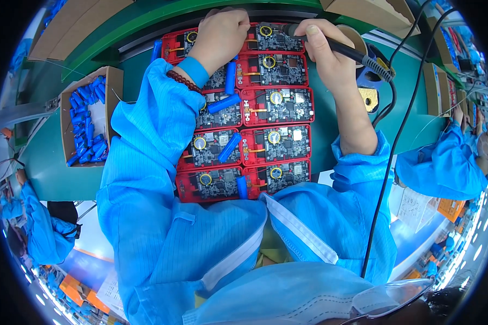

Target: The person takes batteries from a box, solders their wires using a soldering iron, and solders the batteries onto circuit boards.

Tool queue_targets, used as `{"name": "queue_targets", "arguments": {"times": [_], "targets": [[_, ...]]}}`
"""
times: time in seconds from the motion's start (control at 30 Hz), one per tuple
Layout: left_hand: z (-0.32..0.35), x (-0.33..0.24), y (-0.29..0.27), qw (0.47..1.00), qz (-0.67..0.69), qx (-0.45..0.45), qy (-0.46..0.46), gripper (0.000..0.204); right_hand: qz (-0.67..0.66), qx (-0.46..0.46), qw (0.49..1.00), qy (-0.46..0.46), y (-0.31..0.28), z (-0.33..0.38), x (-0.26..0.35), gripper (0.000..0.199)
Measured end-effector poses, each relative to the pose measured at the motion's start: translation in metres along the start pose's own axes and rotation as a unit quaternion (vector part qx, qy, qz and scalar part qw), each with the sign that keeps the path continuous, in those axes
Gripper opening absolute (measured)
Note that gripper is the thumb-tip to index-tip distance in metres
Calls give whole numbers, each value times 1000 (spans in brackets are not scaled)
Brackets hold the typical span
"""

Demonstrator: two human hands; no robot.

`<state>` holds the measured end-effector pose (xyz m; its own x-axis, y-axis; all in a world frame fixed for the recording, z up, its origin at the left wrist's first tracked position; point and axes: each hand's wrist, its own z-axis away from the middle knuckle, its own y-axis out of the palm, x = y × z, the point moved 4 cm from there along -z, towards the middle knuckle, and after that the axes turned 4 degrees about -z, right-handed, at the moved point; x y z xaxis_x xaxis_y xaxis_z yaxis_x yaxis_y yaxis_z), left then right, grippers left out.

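Note:
Several red plastic cases [311, 111] with circuit boards [287, 105] in them lie in two columns before me. My right hand [325, 54] grips a soldering iron [348, 51] by its dark handle, its tip end over the board of the far right case [279, 39]. Above the far end of the left column is my left hand [222, 35], fingers curled together; whatever they pinch is hidden. A blue band and a beaded bracelet circle that wrist. Blue cylindrical cells [230, 147] rest loose on several boards of the left column.
A cardboard box [113, 103] of blue cells stands at the left on the green table [49, 162]. To the right are a yellow sponge [369, 101] and a round tan object [353, 39]. The iron's cable [391, 97] hangs beside my right arm. Co-workers in blue sit at both sides.

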<state>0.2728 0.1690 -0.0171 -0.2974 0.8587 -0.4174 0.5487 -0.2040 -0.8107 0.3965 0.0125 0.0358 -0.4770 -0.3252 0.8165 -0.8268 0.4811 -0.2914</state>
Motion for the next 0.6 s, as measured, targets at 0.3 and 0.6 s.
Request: {"name": "queue_targets", "arguments": {"times": [0.3,0.6], "targets": [[1,-1,1,1000,-3,9,-28,10,6,7,999,48,2,3,-6,26],[0,-1,1,1000,-13,5,-24,9,-31,26,995,94,4,5,-5,24]]}}
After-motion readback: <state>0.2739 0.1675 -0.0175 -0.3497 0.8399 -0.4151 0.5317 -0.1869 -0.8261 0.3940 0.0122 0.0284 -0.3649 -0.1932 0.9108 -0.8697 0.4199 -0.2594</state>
